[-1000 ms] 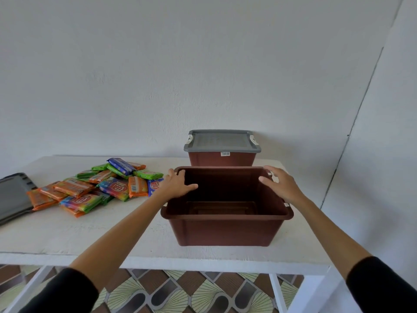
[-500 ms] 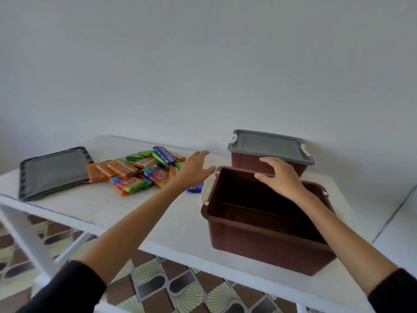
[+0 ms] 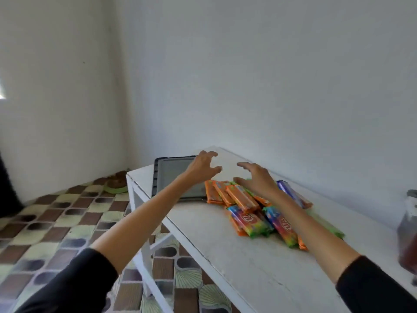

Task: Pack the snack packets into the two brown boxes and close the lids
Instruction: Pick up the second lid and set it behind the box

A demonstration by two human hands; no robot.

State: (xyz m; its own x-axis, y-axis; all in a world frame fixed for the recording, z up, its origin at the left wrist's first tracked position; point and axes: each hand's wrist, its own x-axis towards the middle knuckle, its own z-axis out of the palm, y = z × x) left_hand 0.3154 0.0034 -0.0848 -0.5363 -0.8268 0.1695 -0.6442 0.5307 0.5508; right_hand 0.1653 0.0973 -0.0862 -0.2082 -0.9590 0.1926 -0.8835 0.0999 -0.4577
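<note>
A pile of snack packets (image 3: pixel 250 208) in orange, green, blue and rainbow wrappers lies on the white table (image 3: pixel 259 263). My left hand (image 3: pixel 200 167) hovers open above the grey lid (image 3: pixel 173 177) at the table's far left end. My right hand (image 3: pixel 257 178) is open, fingers spread, just over the far side of the pile, and my forearm hides some packets. Only a blurred edge of a brown box (image 3: pixel 407 231) shows at the right border. The other box is out of sight.
The table stands against a white wall in a corner. Its left edge drops to a floor of patterned tiles (image 3: pixel 56 222). A brown and green object (image 3: pixel 116 184) lies on the floor near the corner.
The view has swung left, away from the boxes. Both hands left the open brown box and moved left to the packet pile and the grey lid.
</note>
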